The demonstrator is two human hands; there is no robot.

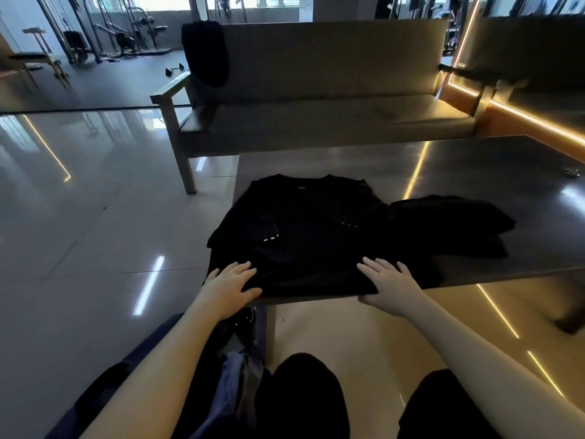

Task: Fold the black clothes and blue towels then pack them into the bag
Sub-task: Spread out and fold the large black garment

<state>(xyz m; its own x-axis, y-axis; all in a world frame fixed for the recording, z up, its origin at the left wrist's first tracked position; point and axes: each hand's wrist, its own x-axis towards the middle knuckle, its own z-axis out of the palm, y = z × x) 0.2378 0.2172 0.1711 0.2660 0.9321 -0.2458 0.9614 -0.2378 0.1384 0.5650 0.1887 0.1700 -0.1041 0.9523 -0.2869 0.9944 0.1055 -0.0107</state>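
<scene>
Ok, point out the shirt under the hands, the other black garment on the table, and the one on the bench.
black shirt (pixel 304 239): head view, chest middle.
second garment (pixel 449 223): head view, heap's middle.
bench garment (pixel 205 52): head view, hanging middle part.

Your left hand (pixel 229 288) and right hand (pixel 391 288) are bare, as are both forearms (pixel 158 359); plain black fabric covers your knees (pixel 304 397).

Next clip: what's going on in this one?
A seated person is working on a black shirt spread on the table. The left hand and the right hand both lie with straight fingers on its near hem, at the table's edge. A second black garment lies crumpled to its right, and another hangs over the sofa back.
</scene>
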